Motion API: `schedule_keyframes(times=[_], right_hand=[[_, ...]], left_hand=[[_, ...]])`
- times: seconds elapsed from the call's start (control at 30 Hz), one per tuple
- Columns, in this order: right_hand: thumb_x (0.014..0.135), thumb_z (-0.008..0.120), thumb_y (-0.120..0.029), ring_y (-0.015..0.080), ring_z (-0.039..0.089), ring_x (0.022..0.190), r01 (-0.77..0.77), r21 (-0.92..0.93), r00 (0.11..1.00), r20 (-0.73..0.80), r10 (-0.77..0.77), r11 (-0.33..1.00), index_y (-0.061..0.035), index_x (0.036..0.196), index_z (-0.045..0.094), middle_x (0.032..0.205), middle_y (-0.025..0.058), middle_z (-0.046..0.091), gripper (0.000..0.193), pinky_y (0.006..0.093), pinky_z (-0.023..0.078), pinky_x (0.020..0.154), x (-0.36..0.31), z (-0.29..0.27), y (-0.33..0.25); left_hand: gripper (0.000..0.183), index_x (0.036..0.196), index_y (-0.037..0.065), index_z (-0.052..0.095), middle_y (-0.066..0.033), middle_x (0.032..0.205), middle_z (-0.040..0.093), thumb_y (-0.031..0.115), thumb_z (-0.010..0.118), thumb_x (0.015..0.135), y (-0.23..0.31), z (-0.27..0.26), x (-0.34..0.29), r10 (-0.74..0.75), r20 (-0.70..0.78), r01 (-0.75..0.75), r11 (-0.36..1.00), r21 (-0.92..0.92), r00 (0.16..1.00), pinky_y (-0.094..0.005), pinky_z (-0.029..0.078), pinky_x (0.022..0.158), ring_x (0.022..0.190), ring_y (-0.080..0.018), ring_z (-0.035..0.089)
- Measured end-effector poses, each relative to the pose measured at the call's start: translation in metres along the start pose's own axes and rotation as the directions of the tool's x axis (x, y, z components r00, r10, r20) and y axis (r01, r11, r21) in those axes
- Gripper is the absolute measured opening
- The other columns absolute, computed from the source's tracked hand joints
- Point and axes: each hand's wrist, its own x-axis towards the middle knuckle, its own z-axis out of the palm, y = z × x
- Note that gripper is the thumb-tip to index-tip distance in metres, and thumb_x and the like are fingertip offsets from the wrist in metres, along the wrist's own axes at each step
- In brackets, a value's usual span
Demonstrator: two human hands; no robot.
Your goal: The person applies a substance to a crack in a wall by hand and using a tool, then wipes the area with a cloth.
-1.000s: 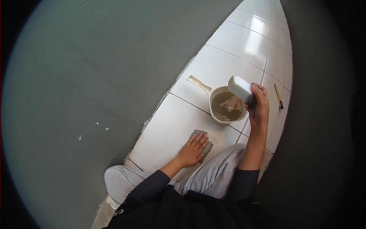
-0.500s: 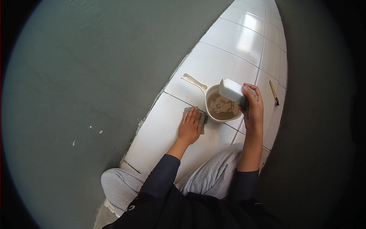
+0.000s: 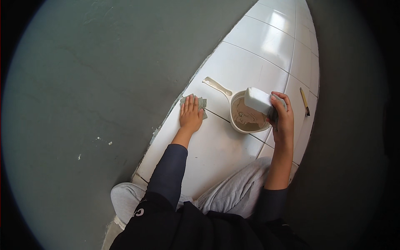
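Note:
Fingers stretched flat, my left hand (image 3: pixel 191 118) presses a damp-looking grey-green cloth (image 3: pixel 203 102) onto the white tiles close to their left edge. My right hand (image 3: pixel 283 121) grips a white block like a sponge (image 3: pixel 258 100), with a grey part, perhaps cloth, showing under the fingers. That block is held tilted over the right side of a cream-coloured dipper (image 3: pixel 217 86). Cloudy brownish water (image 3: pixel 246 114) with some foam fills part of the dipper, which stands on the tiles between my hands, its handle pointing up and left.
A yellow utility knife (image 3: pixel 304 100) lies on the tiles right of my right hand. The tiled strip (image 3: pixel 250 58) runs away ahead, with dark joints and a rough left edge. Grey floor (image 3: pixel 91 91) with white specks borders it. My bent legs (image 3: pixel 237 187) are at the near end.
My left hand has slid the cloth up and left, from beside the dipper to near the tile edge. The right hand stays over the dipper with the sponge-like block.

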Motion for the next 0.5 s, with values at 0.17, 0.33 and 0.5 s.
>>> schedule_keyframes(times=[0.17,0.33,0.5], right_hand=[[0.076,0.066,-0.026,0.0083,0.050,0.062,-0.003,-0.034,1.000,-0.014,0.003,0.999,-0.0101,0.100,0.056,0.080,0.0033,0.056,0.031,0.0193,0.040,0.045,0.005,0.001,0.005],[0.076,0.066,-0.027,0.0077,0.050,0.064,-0.021,-0.049,1.000,0.008,0.021,0.999,-0.0100,0.100,0.056,0.079,0.0026,0.055,0.031,0.0197,0.041,0.047,0.003,0.004,0.002],[0.077,0.065,-0.025,0.0073,0.049,0.062,0.010,-0.006,0.999,0.032,-0.010,1.000,-0.0091,0.100,0.056,0.079,0.0025,0.055,0.029,0.0194,0.040,0.044,0.002,0.004,0.001]], left_hand=[[0.058,0.143,0.007,0.017,-0.0097,0.150,0.012,0.036,0.029,0.094,-0.021,-0.003,0.001,-0.086,0.019,0.085,0.996,0.032,0.996,-0.0373,0.006,0.112,0.139,-0.0222,0.008],[0.058,0.142,0.007,0.018,-0.0101,0.149,0.013,0.035,0.031,0.093,-0.034,-0.005,-0.025,-0.106,-0.008,0.106,0.994,0.021,0.994,-0.0374,0.007,0.112,0.138,-0.0225,0.009],[0.058,0.142,0.006,0.019,-0.0106,0.149,0.015,0.035,0.032,0.093,-0.043,-0.012,-0.059,-0.121,-0.018,0.122,0.991,0.063,0.993,-0.0379,0.008,0.111,0.138,-0.0229,0.010]])
